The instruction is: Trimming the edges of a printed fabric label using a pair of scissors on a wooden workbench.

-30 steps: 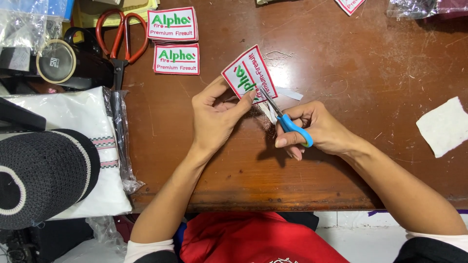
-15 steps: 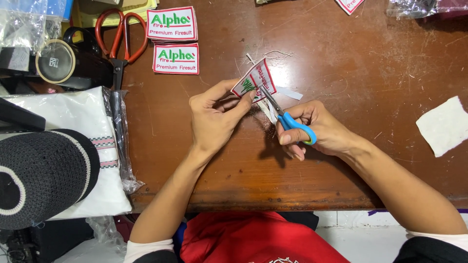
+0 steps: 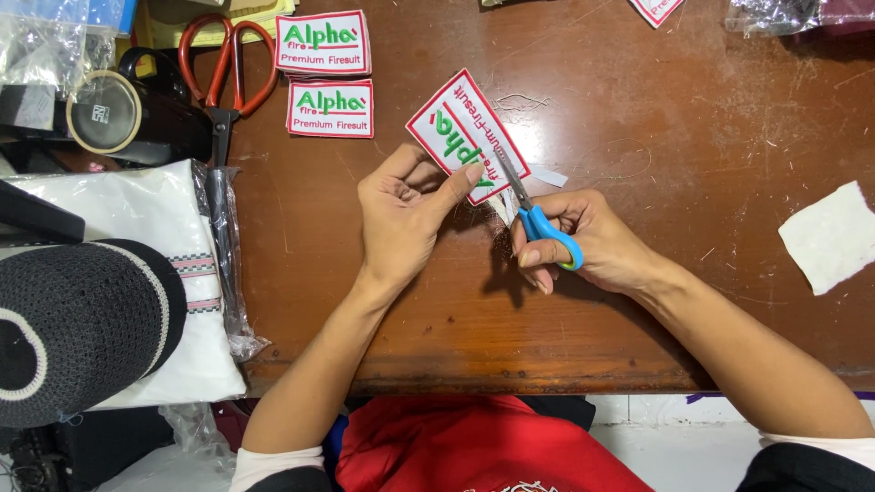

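My left hand (image 3: 401, 219) pinches a white embroidered patch (image 3: 460, 128) with a red border and green lettering, holding it tilted above the brown wooden table (image 3: 638, 301). My right hand (image 3: 583, 241) grips small blue-handled scissors (image 3: 533, 214), their blades resting against the patch's lower right edge. Two matching patches (image 3: 326, 75) lie flat at the upper left. Thin loose threads lie on the table above the held patch.
Large red-handled scissors (image 3: 223, 77) lie at the upper left beside a tape roll (image 3: 102, 111). A bagged white cloth (image 3: 173, 273) and a black knitted cap (image 3: 77, 328) sit at the left. A white fabric scrap (image 3: 834, 237) rests at the right. Another patch's corner (image 3: 654, 9) shows at the top.
My left hand has turned the patch from nearly edge-on back to face the camera. The small scissors stay at its edge; my right hand has barely shifted.
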